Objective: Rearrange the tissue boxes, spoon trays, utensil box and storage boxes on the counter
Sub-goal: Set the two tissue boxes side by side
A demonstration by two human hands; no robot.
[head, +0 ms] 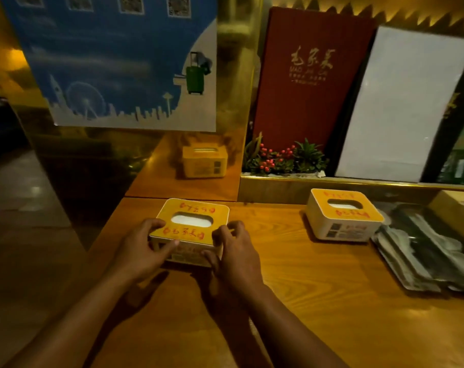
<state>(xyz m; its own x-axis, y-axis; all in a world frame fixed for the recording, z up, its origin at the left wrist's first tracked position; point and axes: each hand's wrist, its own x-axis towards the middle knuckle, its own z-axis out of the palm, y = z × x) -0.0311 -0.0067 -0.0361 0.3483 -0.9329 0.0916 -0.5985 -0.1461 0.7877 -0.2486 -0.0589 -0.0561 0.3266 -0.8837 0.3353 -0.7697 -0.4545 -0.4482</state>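
A yellow-topped tissue box (191,208) with red writing stands on the wooden counter (318,288) near its far left corner. My left hand (140,248) grips its left near corner, fingers on the lid edge and thumb on the front face. My right hand (233,251) grips its right near corner in the same way. A second tissue box (343,213) of the same kind stands to the right by the back ledge. Right of it lies a metal tray (421,256) with packed spoons. A cardboard box (456,211) shows at the far right edge.
The shiny wall panel behind the counter mirrors the held tissue box. A planter with red berries (281,160), a red menu (310,75) and a white board (403,102) stand on the ledge behind. The counter's left edge drops to the floor.
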